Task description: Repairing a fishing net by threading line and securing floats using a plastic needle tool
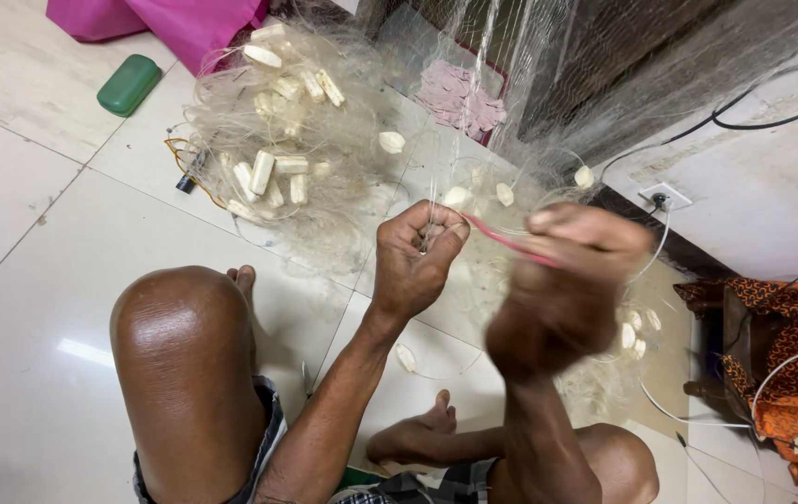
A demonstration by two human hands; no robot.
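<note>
Floor (pixel 35 373): pale glossy tiles with thin grout lines; the person sits on it, knees bent.
Room: a white wall at right with a socket (pixel 664 197) and black cables.
Net (pixel 324 140): fine clear mesh heaped on the floor with white floats (pixel 261 172), rising in a taut sheet toward the hands.
Left hand (pixel 415 259): fisted, pinching net strands.
Right hand (pixel 562 280): blurred, closed around a thin pink needle (pixel 501 239) that reaches to the left hand.
Around: green case (pixel 128 84), pink cloth (pixel 175 21), orange patterned cloth (pixel 791 373).
</note>
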